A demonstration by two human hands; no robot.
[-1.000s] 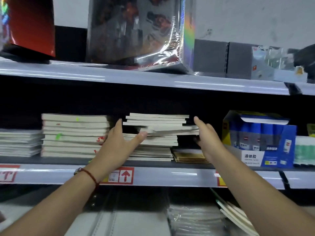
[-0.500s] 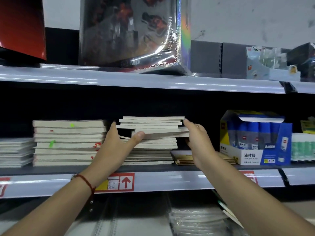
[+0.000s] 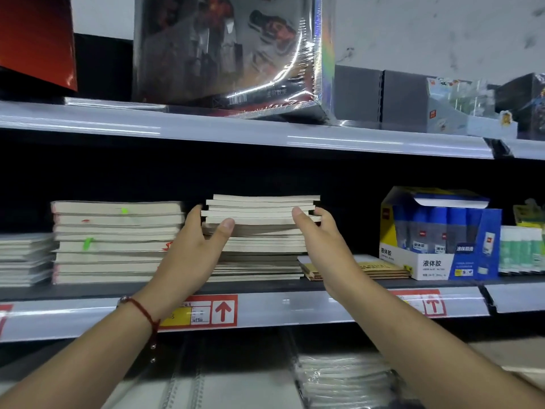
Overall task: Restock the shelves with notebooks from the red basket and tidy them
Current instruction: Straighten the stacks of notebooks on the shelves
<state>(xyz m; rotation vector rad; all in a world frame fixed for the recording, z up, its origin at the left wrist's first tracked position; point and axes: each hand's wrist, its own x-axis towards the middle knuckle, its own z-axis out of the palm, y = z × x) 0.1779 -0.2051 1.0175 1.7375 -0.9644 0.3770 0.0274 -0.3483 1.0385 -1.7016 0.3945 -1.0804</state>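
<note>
Surroundings: to my left of the working pile sits a taller stack of cream-edged notebooks with green and red marks (image 3: 118, 242), and beyond it a lower grey pile (image 3: 25, 259). To my right lie thin yellow-brown booklets (image 3: 380, 268), then a blue and white cardboard carton of liquid glue bottles (image 3: 439, 234) and pale green bottles (image 3: 520, 250).
Obstructions: I see the upper grey metal shelf (image 3: 236, 132) close above, carrying a shiny shrink-wrapped box (image 3: 233, 51); my forearms cover part of the pile's lower front.
Notebooks: the middle stack of white-paged notebooks (image 3: 262, 231) rests on the dark shelf board (image 3: 88, 290), between the taller stack and the booklets. Its top few copies sit slightly out of line with those below.
Hands: my left hand (image 3: 194, 249) grips the stack's left end, thumb on the front edges, fingers behind. My right hand (image 3: 320, 240) holds the right end the same way, thumb in front, fingers curled round the corner.
Textures: matte page edges, a glossy price rail with a red arrow label (image 3: 203, 311), crinkled film on packs on the lower shelf (image 3: 342, 379).
</note>
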